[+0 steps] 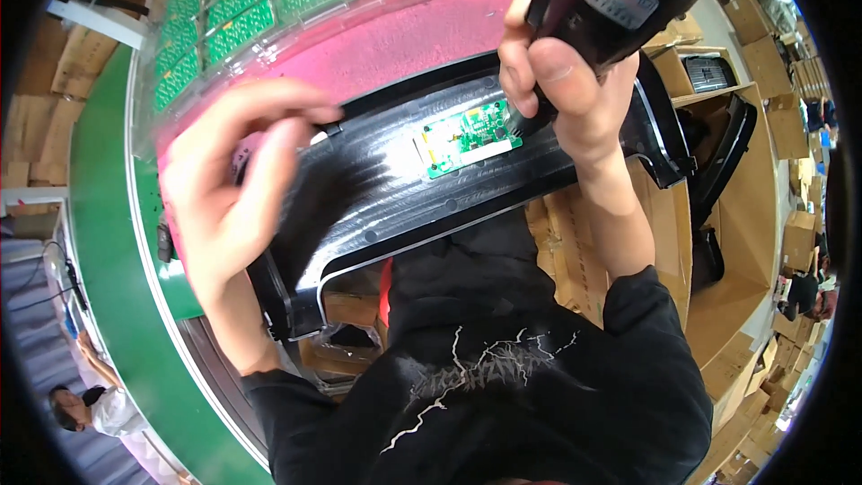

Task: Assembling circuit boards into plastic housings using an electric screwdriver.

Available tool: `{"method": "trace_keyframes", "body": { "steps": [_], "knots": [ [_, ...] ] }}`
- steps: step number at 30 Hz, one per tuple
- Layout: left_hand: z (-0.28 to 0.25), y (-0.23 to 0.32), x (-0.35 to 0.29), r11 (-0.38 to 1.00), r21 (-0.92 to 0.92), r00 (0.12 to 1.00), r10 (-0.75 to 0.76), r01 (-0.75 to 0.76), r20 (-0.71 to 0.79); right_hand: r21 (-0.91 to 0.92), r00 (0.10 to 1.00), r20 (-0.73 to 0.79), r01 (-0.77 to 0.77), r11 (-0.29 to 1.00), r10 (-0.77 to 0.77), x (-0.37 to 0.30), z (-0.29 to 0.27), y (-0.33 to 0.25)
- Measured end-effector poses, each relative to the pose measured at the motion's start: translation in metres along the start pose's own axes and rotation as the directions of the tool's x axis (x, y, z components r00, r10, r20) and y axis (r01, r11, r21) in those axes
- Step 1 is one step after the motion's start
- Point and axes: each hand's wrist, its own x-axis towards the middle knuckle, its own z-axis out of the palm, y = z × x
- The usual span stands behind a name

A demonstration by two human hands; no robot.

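Observation:
A long black plastic housing [386, 207] lies across in front of me, its hollow side up. On it, right of the middle, sits a green circuit board [467, 138]. My right hand [575, 94] is wrapped round a black electric screwdriver [575, 0], which points down at the right end of the board; the hand hides part of its tip. Over the left end of the housing is my left hand [229, 184], blurred by motion. Its thumb and fingers are apart, and I see nothing held between them.
Clear plastic trays of green circuit boards [238, 0] stand at the back on a pink mat [386, 40]. A green table surface [117, 216] runs along the left. Cardboard boxes [732, 305] with black plastic parts [727, 157] are at the right. A person [94, 404] is at the far left.

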Motion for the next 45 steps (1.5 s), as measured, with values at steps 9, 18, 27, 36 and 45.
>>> {"method": "trace_keyframes", "body": {
  "steps": [9,18,27,36,45],
  "knots": [
    [-0.028,0.003,-0.116,0.533,0.205,0.570,-0.788,0.821,-0.231,0.337,0.921,-0.183,-0.270,0.902,0.344,0.013,-0.025,-0.009],
    [0.063,-0.007,-0.219,0.665,-0.525,0.799,-0.600,0.531,0.049,0.524,0.786,-0.457,-0.140,0.840,0.416,0.005,-0.004,-0.001],
    [0.138,-0.021,-0.191,0.098,-0.995,0.862,-0.501,-0.025,-0.071,0.606,0.490,0.764,-0.320,0.728,-0.421,-0.118,0.200,-0.114],
    [0.131,-0.003,-0.220,0.251,-0.943,0.812,-0.490,-0.217,-0.317,0.623,0.152,0.724,-0.563,0.544,-0.672,-0.178,0.215,-0.140],
    [0.069,0.002,-0.262,0.150,-0.418,0.311,-0.458,-0.896,-0.833,0.583,0.020,0.625,-0.677,0.450,-0.780,-0.181,0.221,-0.141]
  ]
}}
